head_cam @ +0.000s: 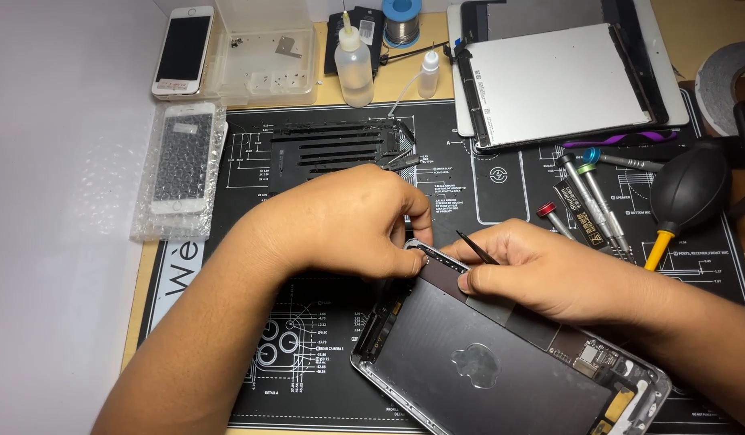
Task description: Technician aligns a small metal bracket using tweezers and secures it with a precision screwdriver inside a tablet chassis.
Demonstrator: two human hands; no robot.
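Black repair mat [501, 193] under our work. Opened tablet shell [501, 370], silver-rimmed, lies on it at lower middle. Our left hand [348, 221] curls over shell's top corner, fingers pressed together. Our right hand [550, 270] rests on shell, fingers pinching thin black tool [477, 248].

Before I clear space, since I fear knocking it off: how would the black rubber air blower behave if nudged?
The black air blower looks rounded and bulbous, so it would probably roll or rock. Its yellow nozzle likely makes it pivot rather than travel straight. Being a hollow rubber bulb, it probably feels light and squashy.
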